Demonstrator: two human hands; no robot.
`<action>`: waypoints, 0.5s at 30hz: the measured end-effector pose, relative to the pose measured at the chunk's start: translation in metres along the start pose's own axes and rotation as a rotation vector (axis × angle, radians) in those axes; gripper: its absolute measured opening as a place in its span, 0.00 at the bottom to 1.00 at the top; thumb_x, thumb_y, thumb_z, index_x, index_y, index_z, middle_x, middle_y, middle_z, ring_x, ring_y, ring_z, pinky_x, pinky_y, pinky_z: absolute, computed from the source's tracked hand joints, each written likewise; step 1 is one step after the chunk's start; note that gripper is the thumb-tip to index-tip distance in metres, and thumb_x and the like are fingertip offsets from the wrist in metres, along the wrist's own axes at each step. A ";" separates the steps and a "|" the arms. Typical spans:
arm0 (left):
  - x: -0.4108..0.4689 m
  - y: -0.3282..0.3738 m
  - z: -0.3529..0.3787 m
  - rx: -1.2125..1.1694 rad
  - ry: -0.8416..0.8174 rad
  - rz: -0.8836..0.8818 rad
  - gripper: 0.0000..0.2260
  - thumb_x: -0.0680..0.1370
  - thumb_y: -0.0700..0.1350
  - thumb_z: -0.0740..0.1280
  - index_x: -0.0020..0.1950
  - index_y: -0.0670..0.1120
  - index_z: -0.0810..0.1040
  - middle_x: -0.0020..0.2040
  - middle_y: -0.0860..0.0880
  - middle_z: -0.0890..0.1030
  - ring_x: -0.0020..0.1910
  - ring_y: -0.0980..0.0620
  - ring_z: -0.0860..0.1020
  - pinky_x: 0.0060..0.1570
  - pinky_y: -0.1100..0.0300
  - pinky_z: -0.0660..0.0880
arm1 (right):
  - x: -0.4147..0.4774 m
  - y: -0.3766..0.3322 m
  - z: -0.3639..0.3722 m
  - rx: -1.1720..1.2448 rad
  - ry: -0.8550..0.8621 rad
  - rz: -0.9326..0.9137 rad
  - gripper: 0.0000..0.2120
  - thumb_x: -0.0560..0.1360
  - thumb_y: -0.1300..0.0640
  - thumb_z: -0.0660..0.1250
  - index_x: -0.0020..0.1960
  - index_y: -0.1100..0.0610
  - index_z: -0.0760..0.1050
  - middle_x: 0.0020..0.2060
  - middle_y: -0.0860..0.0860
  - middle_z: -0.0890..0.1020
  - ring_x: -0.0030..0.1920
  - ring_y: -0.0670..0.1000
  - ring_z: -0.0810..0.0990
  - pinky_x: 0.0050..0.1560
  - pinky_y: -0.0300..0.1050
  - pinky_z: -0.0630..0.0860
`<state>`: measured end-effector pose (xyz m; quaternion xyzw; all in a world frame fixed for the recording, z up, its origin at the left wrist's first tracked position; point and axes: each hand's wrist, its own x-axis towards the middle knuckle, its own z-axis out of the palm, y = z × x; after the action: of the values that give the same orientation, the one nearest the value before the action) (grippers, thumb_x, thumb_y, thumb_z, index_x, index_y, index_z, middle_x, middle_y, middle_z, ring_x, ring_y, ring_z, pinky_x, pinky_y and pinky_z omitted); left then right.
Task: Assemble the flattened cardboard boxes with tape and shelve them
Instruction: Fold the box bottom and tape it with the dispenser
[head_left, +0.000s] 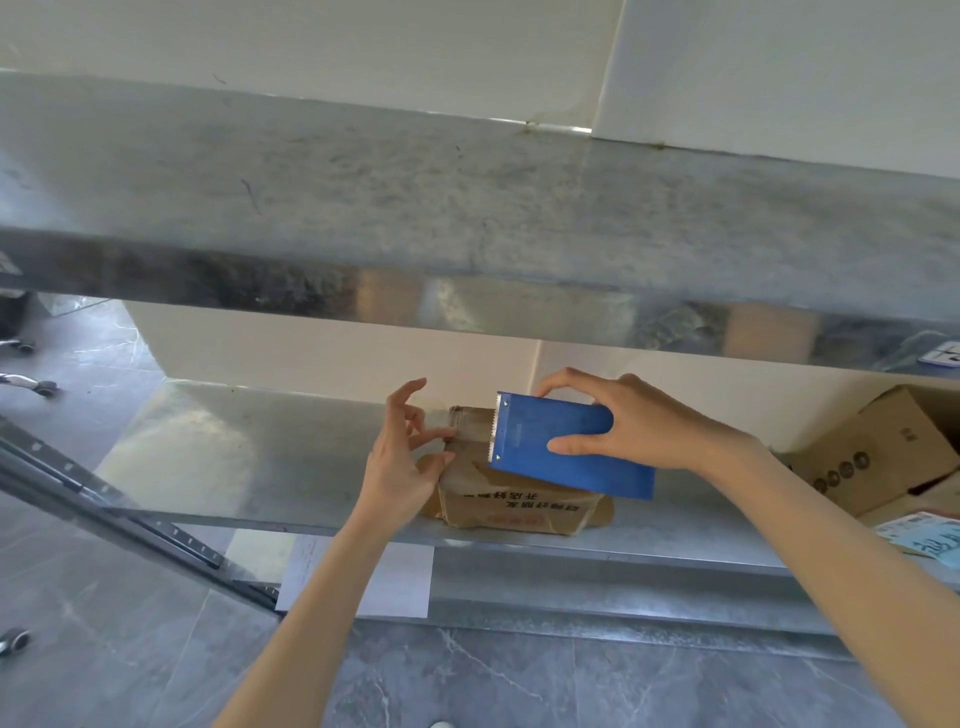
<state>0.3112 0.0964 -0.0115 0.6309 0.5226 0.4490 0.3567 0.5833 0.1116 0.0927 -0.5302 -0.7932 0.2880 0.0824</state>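
Right hand (639, 426) grips the blue tape dispenser (561, 452) from above in the head view, thumb on the near side and fingers curled over the far edge. The toothed cutting end is turned toward the left, a grip that looks meant to draw the strip taut across the box. Opposite it, the left hand (402, 467) pinches the free end of the clear tape (467, 421) between thumb and a finger at the box's upper left edge. Its other fingers are lifted clear, probably so the strip stays anchored without sticking to them. The small cardboard box (514, 506) sits on the lower metal shelf (234, 447), near its front lip and under both hands, its brown sides creased and printed with characters. Resting it there seems to give a firm surface to press against. An upper shelf (467, 208) runs above. Further right on the lower shelf lie a larger carton (893, 447) and some printed papers (930, 540). Sealing appears under way, with shelving not yet done.
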 end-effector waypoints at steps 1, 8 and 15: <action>0.000 0.000 0.000 0.001 -0.009 0.003 0.38 0.72 0.28 0.71 0.68 0.62 0.59 0.48 0.50 0.69 0.52 0.59 0.83 0.56 0.54 0.78 | 0.002 -0.001 -0.003 0.004 0.001 -0.004 0.20 0.69 0.32 0.68 0.59 0.26 0.66 0.41 0.35 0.81 0.37 0.41 0.79 0.35 0.41 0.73; -0.004 -0.001 0.004 -0.019 -0.031 -0.002 0.36 0.74 0.28 0.68 0.68 0.62 0.60 0.47 0.51 0.70 0.55 0.60 0.82 0.56 0.65 0.75 | 0.013 0.001 -0.008 -0.006 -0.038 0.031 0.15 0.72 0.35 0.70 0.56 0.29 0.71 0.45 0.26 0.76 0.43 0.38 0.78 0.41 0.42 0.74; -0.007 -0.003 0.007 0.007 -0.026 -0.015 0.35 0.75 0.29 0.67 0.65 0.67 0.63 0.47 0.55 0.71 0.55 0.61 0.81 0.57 0.55 0.78 | 0.023 0.002 -0.012 -0.015 -0.070 0.071 0.14 0.70 0.34 0.71 0.55 0.31 0.75 0.45 0.25 0.75 0.44 0.30 0.75 0.39 0.36 0.68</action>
<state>0.3163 0.0907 -0.0179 0.6339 0.5245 0.4362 0.3645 0.5804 0.1370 0.0973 -0.5482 -0.7784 0.3032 0.0401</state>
